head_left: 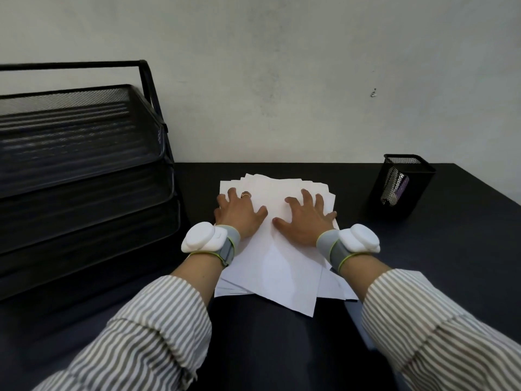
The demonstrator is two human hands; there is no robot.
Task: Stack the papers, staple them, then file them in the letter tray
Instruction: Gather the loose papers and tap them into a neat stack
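A loose, fanned pile of white papers (277, 266) lies on the black desk in front of me, its sheets askew at the corners. My left hand (239, 211) rests flat on the pile's left side, fingers spread, a ring on one finger. My right hand (306, 217) lies flat on the right side, fingers spread too. Neither hand grips anything. A black mesh letter tray (84, 176) with several tiers stands at the left. What looks like a stapler (394, 186) stands inside a black mesh cup (401, 187) at the back right.
A pale wall (282, 80) closes off the desk's far edge. The desk (451, 249) runs on to the right of the cup. White sensor units are strapped to both wrists, above striped sleeves.
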